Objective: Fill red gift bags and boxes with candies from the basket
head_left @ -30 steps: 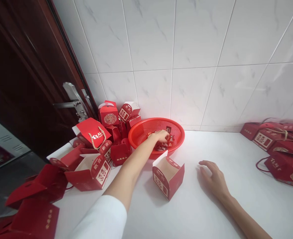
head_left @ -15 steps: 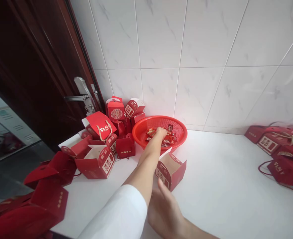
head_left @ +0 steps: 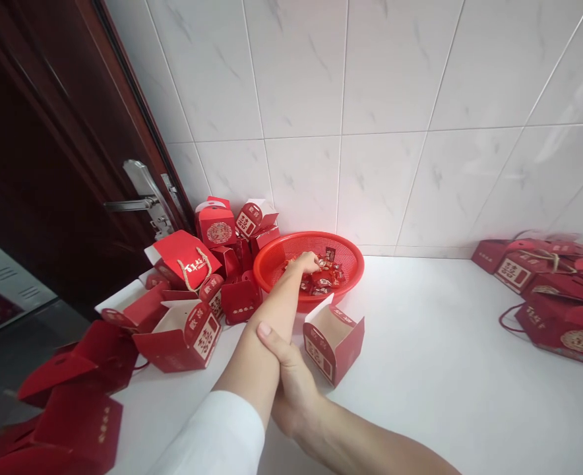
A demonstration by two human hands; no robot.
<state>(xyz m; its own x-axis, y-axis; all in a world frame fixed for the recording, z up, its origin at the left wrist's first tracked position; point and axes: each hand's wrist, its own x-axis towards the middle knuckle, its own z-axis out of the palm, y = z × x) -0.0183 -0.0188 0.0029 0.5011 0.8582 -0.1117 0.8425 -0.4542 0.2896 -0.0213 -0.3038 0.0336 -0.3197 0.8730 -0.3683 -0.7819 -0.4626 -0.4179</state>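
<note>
My left hand (head_left: 309, 262) is down among the wrapped candies (head_left: 322, 282) in a red plastic basket (head_left: 260, 264). Its fingers are curled, and whatever they hold is hidden. My right hand (head_left: 294, 389) clasps my left forearm (head_left: 272, 330), thumb on top, the other fingers mostly out of sight beneath it. Just right of that hand stands an open red and white gift box (head_left: 348, 349) with its top flaps up, in front of the basket. The inside that shows is plain cardboard.
Open red boxes (head_left: 173, 343) and folded-up ones crowd the left side of the white table (head_left: 420, 396). Several closed boxes with cord handles (head_left: 558, 316) stand at the right. Behind is a tiled wall (head_left: 380, 185); a dark door with a metal handle (head_left: 146, 201) is at left.
My right hand has moved left and up from near the open box onto my left forearm. My left hand stays in the basket, a little farther left among the candies. The view has shifted slightly.
</note>
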